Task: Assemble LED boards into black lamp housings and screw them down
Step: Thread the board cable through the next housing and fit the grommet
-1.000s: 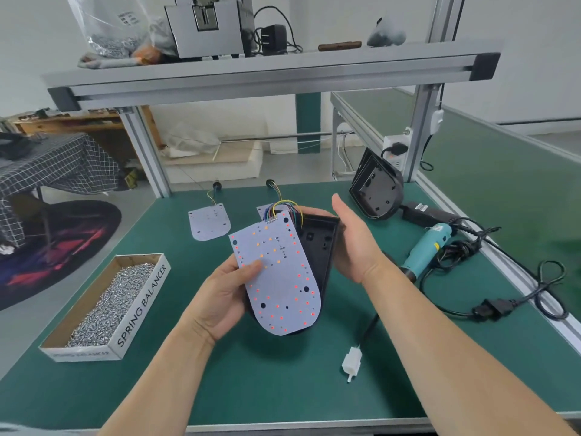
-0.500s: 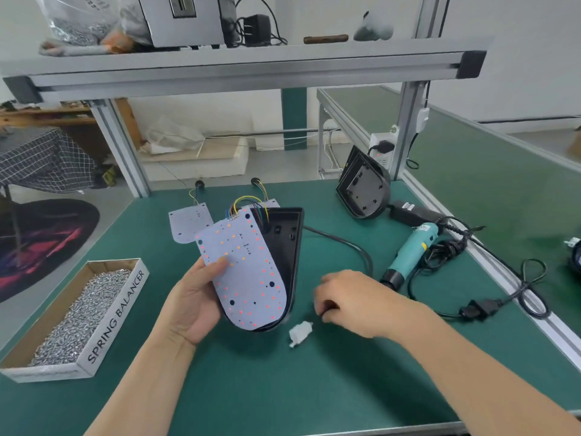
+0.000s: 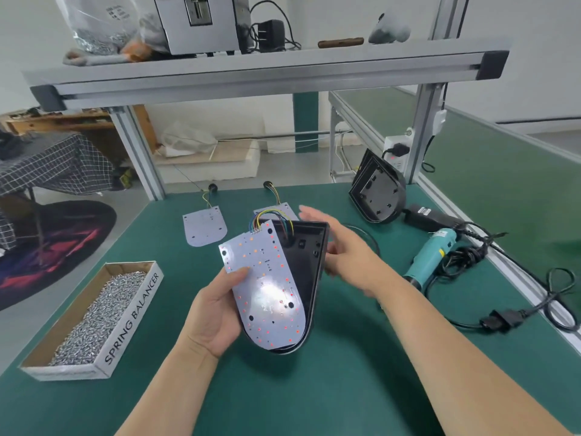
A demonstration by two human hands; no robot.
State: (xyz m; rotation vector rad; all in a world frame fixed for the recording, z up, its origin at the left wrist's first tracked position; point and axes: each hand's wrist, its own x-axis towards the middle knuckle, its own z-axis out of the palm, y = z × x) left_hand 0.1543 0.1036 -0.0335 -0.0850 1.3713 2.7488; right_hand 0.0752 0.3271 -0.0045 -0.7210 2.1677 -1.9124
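My left hand (image 3: 213,313) grips a white LED board (image 3: 264,287) together with a black lamp housing (image 3: 306,265), thumb on the board's face. The board is tilted up out of the housing's left side and its coloured wires (image 3: 270,218) run into the housing. Some LEDs glow red. My right hand (image 3: 342,250), blurred and with fingers straight, is at the housing's right edge; whether it touches is unclear. A box of screws (image 3: 94,313) labelled SPRING BALANCER lies at the left. A teal electric screwdriver (image 3: 429,259) lies at the right.
Two more LED boards (image 3: 204,226) lie on the green mat behind my hands, one mostly hidden. Stacked black housings (image 3: 377,193) lean at the back right by a frame post (image 3: 423,133). A black power adapter (image 3: 430,218) and tangled cables (image 3: 534,309) lie along the right edge.
My right hand left the white plug on the mat and rose to the housing's right edge. My left hand lifted the board and housing slightly. The plug is out of sight.
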